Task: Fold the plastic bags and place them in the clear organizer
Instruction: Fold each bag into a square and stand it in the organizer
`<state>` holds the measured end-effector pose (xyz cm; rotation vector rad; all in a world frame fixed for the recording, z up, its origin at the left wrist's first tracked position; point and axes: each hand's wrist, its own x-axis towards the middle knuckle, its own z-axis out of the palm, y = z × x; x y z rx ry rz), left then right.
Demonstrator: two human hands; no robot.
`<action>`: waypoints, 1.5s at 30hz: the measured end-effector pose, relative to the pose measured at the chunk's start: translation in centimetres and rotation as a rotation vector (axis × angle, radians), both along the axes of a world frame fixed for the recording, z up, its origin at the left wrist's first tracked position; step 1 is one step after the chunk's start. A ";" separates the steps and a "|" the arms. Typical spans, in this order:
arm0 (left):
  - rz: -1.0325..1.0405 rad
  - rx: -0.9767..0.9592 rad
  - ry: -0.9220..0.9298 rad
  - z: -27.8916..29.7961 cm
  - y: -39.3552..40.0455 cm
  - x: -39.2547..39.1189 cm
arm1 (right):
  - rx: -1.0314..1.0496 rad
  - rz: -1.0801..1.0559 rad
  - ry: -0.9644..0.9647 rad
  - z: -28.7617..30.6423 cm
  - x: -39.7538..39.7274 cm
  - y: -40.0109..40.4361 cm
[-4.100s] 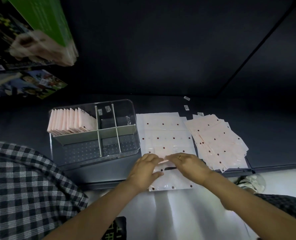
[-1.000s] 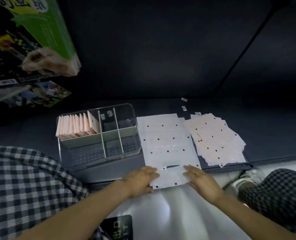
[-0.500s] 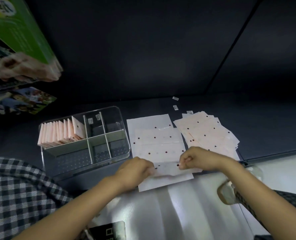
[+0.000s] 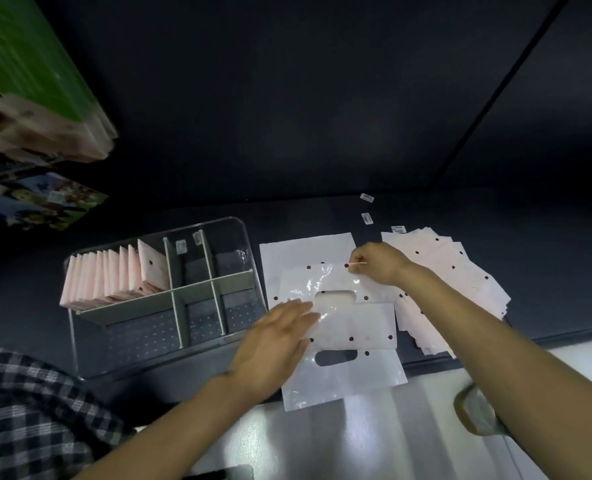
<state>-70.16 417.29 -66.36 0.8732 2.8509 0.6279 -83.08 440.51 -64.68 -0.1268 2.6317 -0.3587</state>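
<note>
Plastic bag [image 4: 353, 327] under flat left hand [image 4: 273, 344], right hand [image 4: 379, 263] pinching its edge

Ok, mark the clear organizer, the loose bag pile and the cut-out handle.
clear organizer [image 4: 244, 226]: head view, far right rim corner.
loose bag pile [image 4: 460, 268]: head view, top sheet.
cut-out handle [image 4: 336, 357]: head view, slot centre.

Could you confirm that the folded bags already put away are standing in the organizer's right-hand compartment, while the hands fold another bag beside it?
Not quite: the head view shows the folded bags standing in the organizer's left-hand compartment. The hands, left and right, are indeed folding another bag beside it.
</note>
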 end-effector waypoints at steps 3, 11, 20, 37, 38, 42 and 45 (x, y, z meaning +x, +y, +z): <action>-0.103 -0.168 -0.073 -2.4 0.2 0.2 | 0.258 0.030 0.114 -1.7 1.1 -0.1; -0.227 -0.362 -0.142 -5.6 0.8 1.2 | 0.107 0.252 0.482 -5.4 13.1 -2.9; -0.294 -0.500 -0.131 -6.0 0.6 0.8 | 0.225 0.319 0.298 -6.7 18.5 -2.4; -0.110 -0.391 -0.178 -5.2 -4.4 1.3 | 0.168 0.229 0.412 -4.6 17.7 4.5; -0.108 -0.380 -0.187 -5.1 -4.2 1.3 | 0.123 0.203 0.483 -4.6 17.3 4.1; -0.112 -0.361 -0.219 -4.6 -3.6 1.2 | 0.123 0.212 0.399 -5.2 15.8 3.4; -0.100 -0.367 -0.259 -4.3 -2.9 1.0 | 0.182 0.354 0.479 -5.0 15.1 3.5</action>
